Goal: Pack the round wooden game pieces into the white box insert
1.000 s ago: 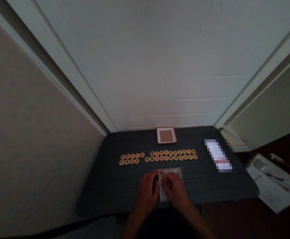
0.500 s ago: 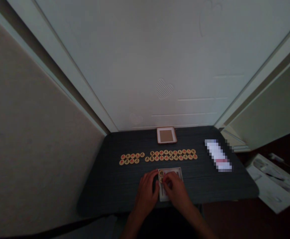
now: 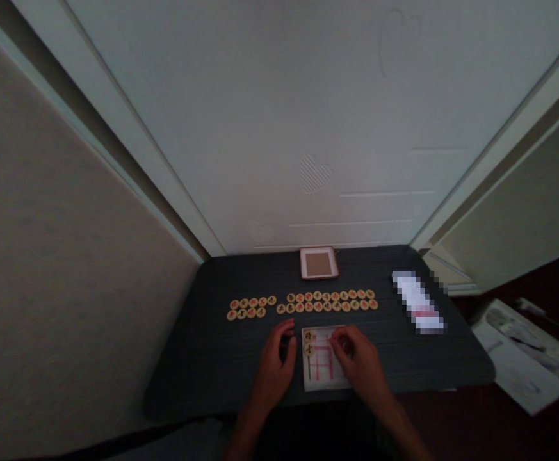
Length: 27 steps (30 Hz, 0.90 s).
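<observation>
A small white box point(image 3: 321, 383) with red grid lines inside lies near the front edge of the dark table point(image 3: 202, 378). Two round wooden game pieces point(image 3: 308, 342) sit in its upper left corner. My left hand point(image 3: 275, 362) rests on the table just left of the box, fingers curled loosely with nothing in them. My right hand point(image 3: 360, 365) is over the box's right side, fingers bent; whether it holds a piece is hidden. Two rows of round pieces point(image 3: 327, 301) run across the middle of the table, and a shorter group point(image 3: 250, 308) lies to their left.
A square brown lid with a white rim point(image 3: 318, 263) lies at the table's far edge against the pale wall. A blurred white object point(image 3: 418, 301) lies at the right. Beyond the table's right edge, papers point(image 3: 519, 358) lie on the floor.
My right hand has moved right off the middle of the box, which uncovers the red grid inside. My left hand has shifted slightly left, away from the box's edge.
</observation>
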### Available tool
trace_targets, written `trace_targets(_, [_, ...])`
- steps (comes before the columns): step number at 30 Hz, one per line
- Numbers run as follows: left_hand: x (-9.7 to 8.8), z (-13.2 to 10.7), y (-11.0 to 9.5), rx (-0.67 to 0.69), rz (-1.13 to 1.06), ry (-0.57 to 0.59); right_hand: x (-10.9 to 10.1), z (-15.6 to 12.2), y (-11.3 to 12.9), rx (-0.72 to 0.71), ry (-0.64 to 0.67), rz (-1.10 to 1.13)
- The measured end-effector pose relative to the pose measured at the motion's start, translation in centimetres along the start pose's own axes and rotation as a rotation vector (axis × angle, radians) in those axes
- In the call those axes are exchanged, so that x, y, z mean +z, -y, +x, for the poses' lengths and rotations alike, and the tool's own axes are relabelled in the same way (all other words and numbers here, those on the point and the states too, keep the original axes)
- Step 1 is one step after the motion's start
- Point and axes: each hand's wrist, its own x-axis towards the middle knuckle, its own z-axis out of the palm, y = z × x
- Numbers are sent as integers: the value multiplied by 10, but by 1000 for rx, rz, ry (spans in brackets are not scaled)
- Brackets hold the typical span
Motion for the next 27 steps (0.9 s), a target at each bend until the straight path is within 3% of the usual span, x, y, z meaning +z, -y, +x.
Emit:
trace_targets(9, [-23,47,-7,57,167,-42,-30,4,-32,152,-200,-35])
trace_targets(17, [-35,96,0,94,342,73,-21,-4,-47,161,-243,-84])
trace_targets(27, [-27,134,-1,73,482,199,-19,-4,-45,128,-253,-75])
